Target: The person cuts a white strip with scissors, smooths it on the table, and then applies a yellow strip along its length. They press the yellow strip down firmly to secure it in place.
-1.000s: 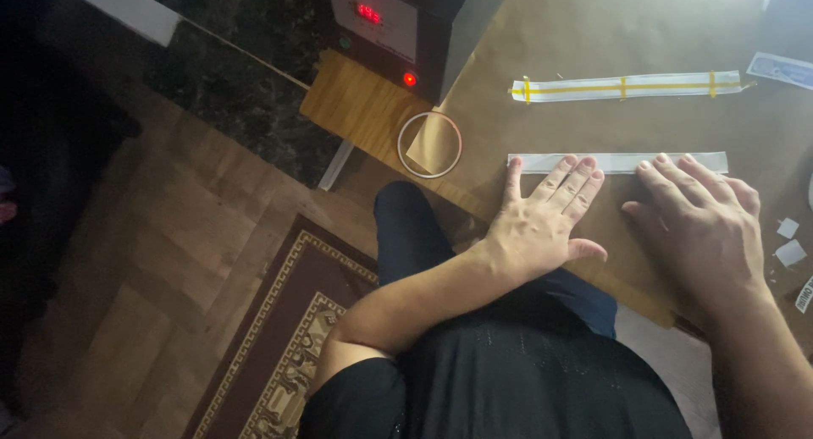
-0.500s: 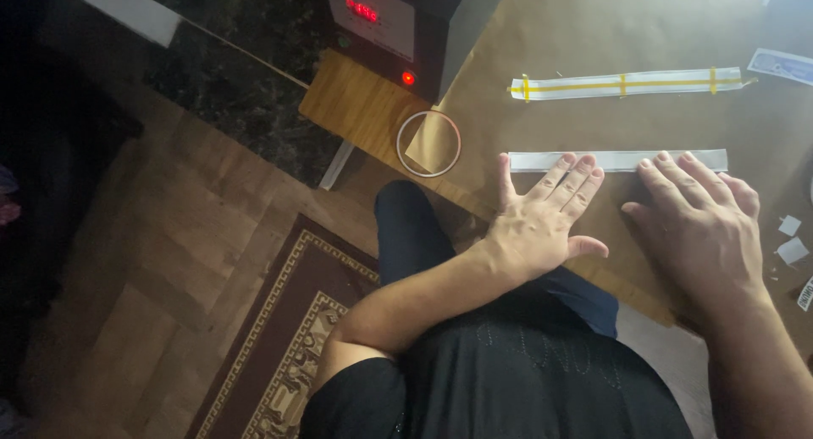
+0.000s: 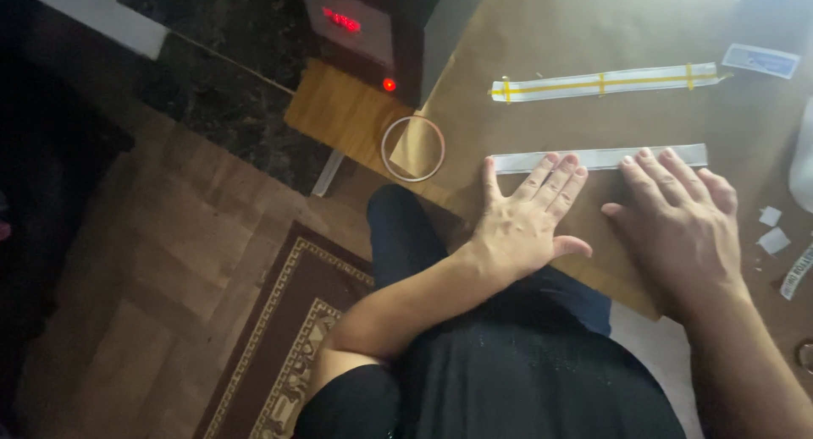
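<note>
My left hand (image 3: 523,220) lies flat, fingers spread, on a sheet of brown paper (image 3: 593,33) covering the table. My right hand (image 3: 677,215) lies flat beside it, to the right. The fingertips of both hands touch a long white strip (image 3: 597,159) that runs left to right across the paper. Neither hand grips anything. A second white strip with yellow tape bands (image 3: 605,82) lies farther back, parallel to the first.
A clear tape ring (image 3: 412,148) sits at the table's left corner. A dark box with red lit digits (image 3: 360,24) stands behind it. Small white paper scraps (image 3: 772,229) and a blue card (image 3: 764,60) lie at the right. A patterned rug (image 3: 288,337) covers the wooden floor.
Both hands have stayed pressed flat on the paper, with only a slight shift of the fingers along the strip.
</note>
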